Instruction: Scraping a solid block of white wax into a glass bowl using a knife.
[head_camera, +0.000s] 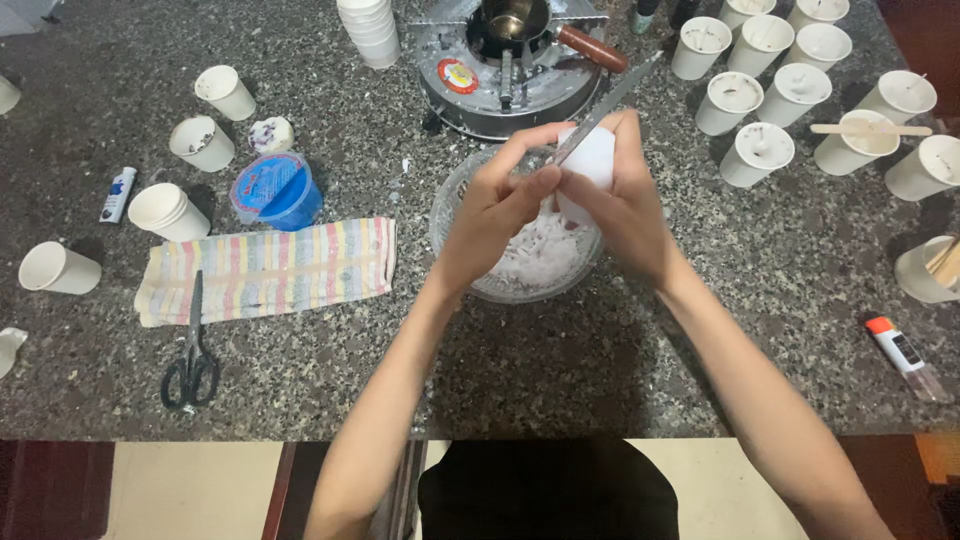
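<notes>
At 9 o'clock on the counter (620, 380) lie empty paper cups (60, 268), black scissors (190, 362) and a striped cloth (270, 268), with a blue lidded tub (275, 190) just above the cloth. In the middle, both hands work over a glass bowl (455, 262). The left hand (500, 205) is closed around a knife (605, 105) whose blade points to 1 o'clock, its edge against a white wax block (592, 165) that the right hand (625, 210) grips from behind. Pale shavings (540, 255) already heap in the bowl, yet most of the block looks whole, so the shaving seems only partly done. At 12 o'clock a small burner (500, 85) carries a metal pot (515, 22). At 2 o'clock stands a cluster of filled cups (780, 95), white to the brim, one with a wooden stick (870, 129) laid across. A glue stick (905, 355) lies at 4 o'clock.
</notes>
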